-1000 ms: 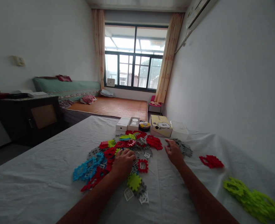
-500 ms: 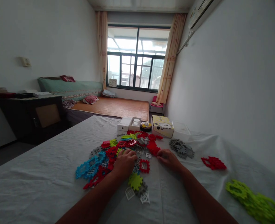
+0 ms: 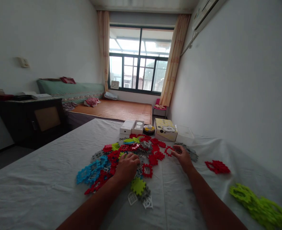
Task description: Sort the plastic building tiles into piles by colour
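Note:
Between the thumb and fingers of my right hand is a red square frame piece with toothed edges, a plastic interlocking building piece. It is held just right of the mixed pile. My left hand rests palm down on the pile, fingers loosely bent, fingertips partly hidden. Around it lie red pieces, blue pieces and another red square frame. Nearer to me are a lime-green toothed piece and white window-like pieces. Beyond my right hand lies a stack of grey pieces, partly covered by it.
Red pieces and lime-green pieces form separate heaps on the right of the white cloth. Along the back stand white boxes, a round black-and-yellow tin, a yellow cartoon box and a clear container.
My right hand has moved right and slightly away from me, from the red pieces at the pile's edge, bringing a red square frame with it. My left hand has stayed on the pile.

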A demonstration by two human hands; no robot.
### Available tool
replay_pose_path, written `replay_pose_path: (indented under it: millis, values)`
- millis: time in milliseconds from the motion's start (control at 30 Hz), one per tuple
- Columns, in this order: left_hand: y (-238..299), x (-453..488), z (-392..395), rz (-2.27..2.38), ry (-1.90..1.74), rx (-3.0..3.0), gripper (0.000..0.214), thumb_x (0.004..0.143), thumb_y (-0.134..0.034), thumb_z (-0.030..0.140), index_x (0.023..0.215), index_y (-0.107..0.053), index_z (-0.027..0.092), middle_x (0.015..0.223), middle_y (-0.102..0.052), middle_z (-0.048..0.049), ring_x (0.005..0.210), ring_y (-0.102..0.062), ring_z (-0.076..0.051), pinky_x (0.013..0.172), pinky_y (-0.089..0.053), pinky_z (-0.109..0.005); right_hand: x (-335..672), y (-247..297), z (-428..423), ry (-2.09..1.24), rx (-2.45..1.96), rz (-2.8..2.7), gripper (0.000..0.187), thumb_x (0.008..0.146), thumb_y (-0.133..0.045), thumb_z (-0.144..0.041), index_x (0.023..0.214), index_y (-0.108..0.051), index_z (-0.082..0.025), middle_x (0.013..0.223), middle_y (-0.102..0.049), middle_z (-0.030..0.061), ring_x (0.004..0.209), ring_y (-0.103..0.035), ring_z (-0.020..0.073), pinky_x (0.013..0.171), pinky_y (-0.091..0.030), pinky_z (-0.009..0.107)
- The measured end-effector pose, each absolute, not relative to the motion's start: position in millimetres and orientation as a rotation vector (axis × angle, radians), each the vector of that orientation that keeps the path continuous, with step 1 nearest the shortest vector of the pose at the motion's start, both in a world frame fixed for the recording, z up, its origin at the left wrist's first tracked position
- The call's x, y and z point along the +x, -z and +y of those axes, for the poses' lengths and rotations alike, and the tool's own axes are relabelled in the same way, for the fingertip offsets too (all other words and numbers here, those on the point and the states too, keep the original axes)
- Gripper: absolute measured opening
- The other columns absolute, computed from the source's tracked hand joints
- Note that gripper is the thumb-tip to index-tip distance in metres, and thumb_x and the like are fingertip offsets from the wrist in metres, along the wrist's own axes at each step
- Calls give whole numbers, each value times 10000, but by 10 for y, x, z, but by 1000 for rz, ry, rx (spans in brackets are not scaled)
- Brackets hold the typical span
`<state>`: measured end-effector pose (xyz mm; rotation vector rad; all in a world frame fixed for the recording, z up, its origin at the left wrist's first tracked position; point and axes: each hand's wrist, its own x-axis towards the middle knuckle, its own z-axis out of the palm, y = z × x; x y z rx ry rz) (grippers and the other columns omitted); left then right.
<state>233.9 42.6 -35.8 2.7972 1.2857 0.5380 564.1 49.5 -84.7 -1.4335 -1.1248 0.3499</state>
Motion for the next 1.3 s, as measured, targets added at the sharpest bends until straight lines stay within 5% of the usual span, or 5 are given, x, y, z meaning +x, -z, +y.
replay_pose_path:
  millis: [433,767,967,1133,1300]
  values:
    - [368,2334,432,1270,-569,2794,203,856,-500,166,902,-667,272,1110,-646,3,1091,-509,-217,969,-304,-396,6064,776,427,182,-1661,-1043,377,717,-511,-297,1037,-626,-134,1135,-631,163,1107,-542,288,974,-391,459]
    - [369,2332,434,1273,-563,2803,209,853,-501,158,899,-669,271,1105,-646,2,1085,-511,-211,962,-312,-392,5020,879,396,-1,-1619,-2011,392,822,-516,-279,1196,-597,-193,1206,-623,123,1162,-504,251,973,-408,401]
    - [368,2335,430,1276,-566,2803,208,859,-497,160,889,-669,272,1100,-647,4,1081,-516,-204,968,-313,-384,5063,744,284,6,-1678,-2013,226,820,-540,-238,1002,-674,-259,980,-696,40,1003,-562,214,888,-433,336]
    - [360,2345,428,1280,-566,2807,204,857,-502,160,896,-670,271,1103,-648,5,1087,-514,-207,966,-316,-383,4960,704,250,89,-1684,-2039,396,799,-583,-271,1195,-584,-290,1246,-591,45,1137,-487,226,885,-428,350]
    - [332,2340,413,1292,-532,2796,212,857,-497,154,899,-671,268,1113,-647,3,1092,-511,-209,969,-311,-392,4839,658,236,133,-1679,-2102,136,816,-582,-248,916,-672,-268,1143,-638,24,1083,-512,217,867,-424,343]
